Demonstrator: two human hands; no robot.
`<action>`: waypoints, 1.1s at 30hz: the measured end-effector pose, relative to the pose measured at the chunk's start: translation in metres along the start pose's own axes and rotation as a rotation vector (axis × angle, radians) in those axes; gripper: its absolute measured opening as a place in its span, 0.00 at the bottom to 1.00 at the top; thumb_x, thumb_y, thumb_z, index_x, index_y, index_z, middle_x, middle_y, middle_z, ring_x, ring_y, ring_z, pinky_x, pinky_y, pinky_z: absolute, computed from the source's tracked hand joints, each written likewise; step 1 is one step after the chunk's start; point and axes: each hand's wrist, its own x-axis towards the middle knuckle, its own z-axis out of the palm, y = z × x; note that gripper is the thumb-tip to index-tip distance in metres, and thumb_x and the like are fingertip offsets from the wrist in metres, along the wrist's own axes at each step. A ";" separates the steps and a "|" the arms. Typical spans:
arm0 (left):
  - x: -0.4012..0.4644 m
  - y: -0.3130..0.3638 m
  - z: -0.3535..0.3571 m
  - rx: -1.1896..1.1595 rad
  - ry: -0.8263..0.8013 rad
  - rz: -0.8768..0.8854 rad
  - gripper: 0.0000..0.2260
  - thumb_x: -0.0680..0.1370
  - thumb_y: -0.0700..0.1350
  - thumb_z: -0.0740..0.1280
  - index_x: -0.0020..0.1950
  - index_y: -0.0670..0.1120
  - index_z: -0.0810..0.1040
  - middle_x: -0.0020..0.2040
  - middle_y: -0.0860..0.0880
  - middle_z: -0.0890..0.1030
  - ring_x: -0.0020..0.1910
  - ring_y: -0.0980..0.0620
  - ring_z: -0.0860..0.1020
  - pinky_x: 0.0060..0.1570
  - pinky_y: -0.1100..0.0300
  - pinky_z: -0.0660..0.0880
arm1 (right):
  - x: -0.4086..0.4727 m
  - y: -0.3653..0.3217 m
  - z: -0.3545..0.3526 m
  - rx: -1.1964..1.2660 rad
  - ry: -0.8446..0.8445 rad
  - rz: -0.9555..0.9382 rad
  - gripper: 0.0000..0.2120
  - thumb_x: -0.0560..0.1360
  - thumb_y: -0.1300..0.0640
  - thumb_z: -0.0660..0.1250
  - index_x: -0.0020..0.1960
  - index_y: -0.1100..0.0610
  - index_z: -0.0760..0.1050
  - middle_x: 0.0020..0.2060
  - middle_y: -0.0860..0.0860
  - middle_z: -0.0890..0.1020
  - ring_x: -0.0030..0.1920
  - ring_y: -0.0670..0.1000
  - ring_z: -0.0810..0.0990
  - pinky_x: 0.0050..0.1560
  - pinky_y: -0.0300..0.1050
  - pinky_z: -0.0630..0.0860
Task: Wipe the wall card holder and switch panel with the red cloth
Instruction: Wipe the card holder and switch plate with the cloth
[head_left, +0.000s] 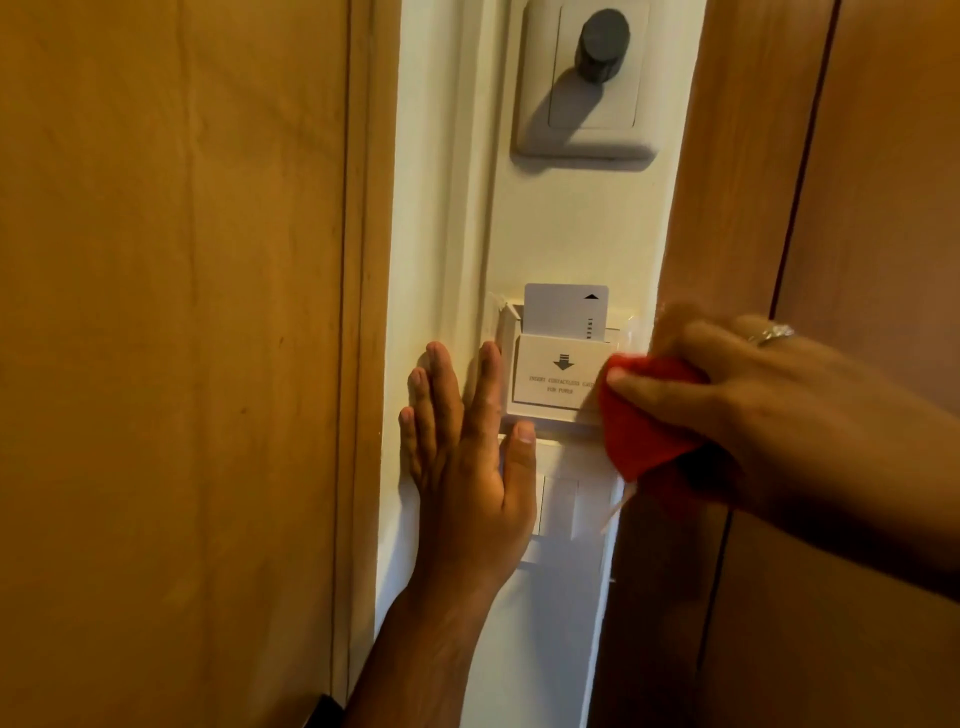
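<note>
The white card holder (550, 376) is fixed to a narrow cream wall strip, with a white key card (563, 312) standing in its slot. Directly below it sits the white switch panel (563, 506), partly covered by my left hand (467, 467). That hand lies flat on the wall with fingers spread, its thumb at the holder's lower left corner. My right hand (737, 395), wearing a ring, grips the bunched red cloth (641, 421) and presses it against the holder's right edge and lower right corner.
Higher on the same strip is a white plate with a dark round dimmer knob (602, 44). A wooden door panel (171, 338) fills the left. Brown wood panelling (831, 182) bounds the strip on the right.
</note>
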 end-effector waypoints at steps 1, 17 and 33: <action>0.000 -0.001 0.000 0.002 0.004 0.000 0.26 0.80 0.54 0.56 0.77 0.56 0.51 0.80 0.49 0.44 0.78 0.50 0.40 0.74 0.51 0.35 | -0.005 -0.003 0.003 -0.001 -0.022 -0.028 0.44 0.55 0.44 0.75 0.68 0.46 0.61 0.49 0.52 0.76 0.44 0.53 0.75 0.37 0.46 0.76; 0.001 -0.001 0.001 0.007 0.002 0.003 0.27 0.80 0.53 0.55 0.77 0.56 0.50 0.80 0.49 0.44 0.78 0.50 0.40 0.74 0.53 0.35 | 0.002 -0.007 -0.011 0.043 0.013 0.024 0.44 0.59 0.48 0.75 0.70 0.49 0.59 0.56 0.56 0.75 0.51 0.57 0.74 0.44 0.52 0.77; 0.001 0.001 -0.002 0.023 -0.041 -0.013 0.28 0.78 0.62 0.48 0.77 0.59 0.47 0.79 0.50 0.40 0.78 0.52 0.37 0.73 0.54 0.31 | 0.048 -0.021 -0.053 -0.026 -0.048 -0.141 0.33 0.62 0.43 0.68 0.65 0.48 0.64 0.50 0.51 0.74 0.42 0.50 0.72 0.39 0.43 0.72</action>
